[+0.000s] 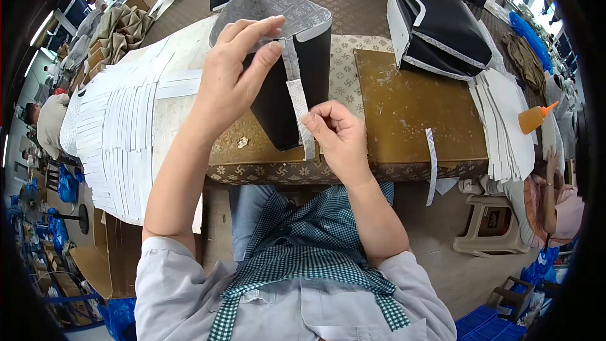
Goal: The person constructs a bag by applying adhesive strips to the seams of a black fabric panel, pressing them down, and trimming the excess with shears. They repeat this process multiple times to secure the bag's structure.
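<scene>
A black box-shaped bag body [315, 63] with a grey patterned lining [252, 3] stands upright with its mouth upward. Down its near corner runs a narrow pale patterned strip [297, 101], its lower end hanging near the table's edge. My right hand [341, 136] pinches the side of this strip between thumb and fingers. Up at the rim, my left hand [237, 72] is open, thumb and fingers apart over the top of the corner seam. A whitish edge piece [314, 30] wraps the rim to the right of that seam.
A brown board [423, 113] covers the right table; a loose strip [432, 167] overhangs its front edge. Behind it lies a folded black bag [448, 35]. White strips [120, 126] lie in rows at left. White sheets [502, 126] and a glue bottle [535, 119] are beside another person [558, 205].
</scene>
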### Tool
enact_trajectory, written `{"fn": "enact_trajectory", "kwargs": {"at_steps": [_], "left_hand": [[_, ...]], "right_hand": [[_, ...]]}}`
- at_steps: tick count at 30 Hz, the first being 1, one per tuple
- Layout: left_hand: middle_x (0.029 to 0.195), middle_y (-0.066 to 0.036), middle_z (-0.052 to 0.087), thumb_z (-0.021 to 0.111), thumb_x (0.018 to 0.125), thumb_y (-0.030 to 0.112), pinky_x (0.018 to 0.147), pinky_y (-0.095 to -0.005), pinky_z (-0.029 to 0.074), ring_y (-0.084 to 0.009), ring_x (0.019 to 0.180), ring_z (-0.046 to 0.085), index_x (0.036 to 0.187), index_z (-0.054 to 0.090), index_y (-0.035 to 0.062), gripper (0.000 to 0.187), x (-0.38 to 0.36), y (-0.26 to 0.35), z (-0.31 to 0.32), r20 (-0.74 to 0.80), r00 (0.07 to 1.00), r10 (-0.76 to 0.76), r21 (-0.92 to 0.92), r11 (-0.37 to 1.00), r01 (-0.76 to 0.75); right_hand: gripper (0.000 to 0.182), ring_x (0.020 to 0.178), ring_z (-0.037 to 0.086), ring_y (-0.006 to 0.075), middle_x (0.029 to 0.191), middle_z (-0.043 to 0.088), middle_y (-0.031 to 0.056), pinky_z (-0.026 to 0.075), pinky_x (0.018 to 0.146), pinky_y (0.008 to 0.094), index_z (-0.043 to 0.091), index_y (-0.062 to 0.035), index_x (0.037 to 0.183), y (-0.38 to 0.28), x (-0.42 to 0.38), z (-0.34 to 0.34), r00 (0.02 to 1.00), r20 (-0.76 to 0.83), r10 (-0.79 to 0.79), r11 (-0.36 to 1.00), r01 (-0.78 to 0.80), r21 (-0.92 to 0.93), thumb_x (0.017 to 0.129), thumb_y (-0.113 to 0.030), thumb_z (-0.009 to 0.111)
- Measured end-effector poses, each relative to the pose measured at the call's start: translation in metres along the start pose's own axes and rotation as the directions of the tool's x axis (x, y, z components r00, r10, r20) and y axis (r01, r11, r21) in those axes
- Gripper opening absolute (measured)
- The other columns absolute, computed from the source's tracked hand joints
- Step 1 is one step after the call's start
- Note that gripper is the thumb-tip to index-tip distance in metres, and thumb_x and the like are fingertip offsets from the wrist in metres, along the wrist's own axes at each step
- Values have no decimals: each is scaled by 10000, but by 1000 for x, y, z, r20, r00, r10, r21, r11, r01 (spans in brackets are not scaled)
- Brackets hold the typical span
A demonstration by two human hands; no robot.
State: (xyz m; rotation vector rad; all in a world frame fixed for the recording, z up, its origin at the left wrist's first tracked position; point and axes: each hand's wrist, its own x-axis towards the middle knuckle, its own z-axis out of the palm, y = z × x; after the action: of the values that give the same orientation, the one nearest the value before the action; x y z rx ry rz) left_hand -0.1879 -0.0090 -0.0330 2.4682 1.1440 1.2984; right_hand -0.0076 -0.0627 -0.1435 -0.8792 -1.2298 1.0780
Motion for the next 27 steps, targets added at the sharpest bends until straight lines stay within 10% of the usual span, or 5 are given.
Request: {"fn": "enact_trajectory", "kwargs": {"at_steps": [8, 15, 20, 21, 27], "left_hand": [[1074, -85, 659, 627, 961, 207, 916, -305, 467, -182, 1027, 600, 1240, 647, 47, 322, 2, 0, -1, 106, 989, -99, 59, 994, 93], [1009, -119, 671, 871, 670, 319, 900, -361, 465, -263, 1019, 576, 1129, 669, 33, 577, 9, 5, -4, 149, 986, 69, 288, 951, -110], [708, -92, 555, 825, 720, 227, 701, -364, 435, -227, 722, 493, 901, 676, -17, 338, 26, 12, -6, 352, 927, -129, 162, 984, 75], [695, -96, 512, 803, 739, 201, 664, -356, 423, -227, 694, 477, 866, 656, -27, 299, 26, 4, 0, 270, 957, 106, 125, 982, -145], [708, -108, 494, 788, 755, 180, 650, -357, 420, -229, 688, 472, 877, 628, -32, 293, 25, -10, 7, 211, 974, 84, 132, 985, -114]], "right_hand": [[151, 649, 526, 36, 726, 617, -16, 440, 589, 214, 671, 9, 855, 5, 11, 2, 1000, -4, 18, 998, -18, 55, 907, -128, 708], [156, 646, 523, 32, 705, 632, -10, 437, 583, 214, 682, 16, 856, 7, 15, 4, 998, -25, 54, 998, -53, 39, 904, -130, 711], [193, 638, 512, 23, 701, 631, -22, 425, 572, 209, 694, 18, 860, 6, 11, 0, 995, -10, 99, 993, -98, 71, 891, -168, 738], [199, 636, 509, 22, 699, 630, -25, 421, 568, 207, 698, 16, 859, 5, 9, -2, 994, -14, 108, 990, -106, 91, 888, -175, 744], [176, 616, 497, 15, 696, 630, -33, 389, 544, 182, 709, 8, 857, 36, -23, -20, 945, 45, 323, 946, -323, 11, 888, -161, 745]]}}
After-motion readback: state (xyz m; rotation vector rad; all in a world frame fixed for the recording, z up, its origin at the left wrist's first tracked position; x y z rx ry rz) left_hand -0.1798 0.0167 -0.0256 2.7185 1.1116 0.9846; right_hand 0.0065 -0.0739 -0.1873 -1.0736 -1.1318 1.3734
